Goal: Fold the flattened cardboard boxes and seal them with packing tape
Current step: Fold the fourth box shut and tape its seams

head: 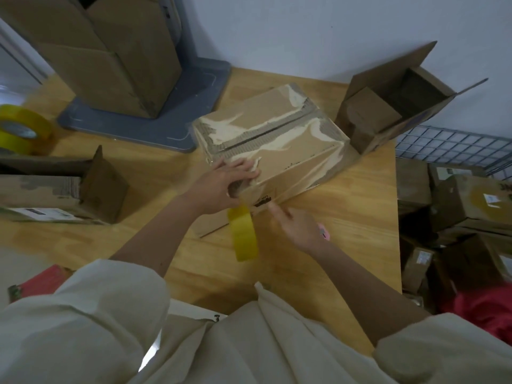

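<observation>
Several cardboard boxes stand on the wooden table (346,217). The folded box (273,139) at the centre lies closed, its top flaps meeting along a seam, the paper skin torn away beside it; clear tape glints over its near face. At two o'clock an open box (393,103) lies tipped, flaps spread, with a smaller carton (371,109) inside. At nine o'clock another open box (63,189) rests on its side (contents cannot be seen) with a white label (41,213) too blurred to read. At eleven o'clock a tall box (110,51) stands on a grey base (177,117).

The left hand (224,184) rests on the folded box's near left corner, fingers spread flat over the top edge, thumb down the side. The right hand (299,225), just below the box at five o'clock, has a finger extended to the box's lower edge; a pink object (324,232) shows at its far side, whether gripped cannot be told. A yellow tape roll (243,235) hangs on edge between the two hands, touching the box's bottom corner. A second tape roll (23,128) lies at ten o'clock.

Black printing (261,202) on the box's near face is unreadable.
</observation>
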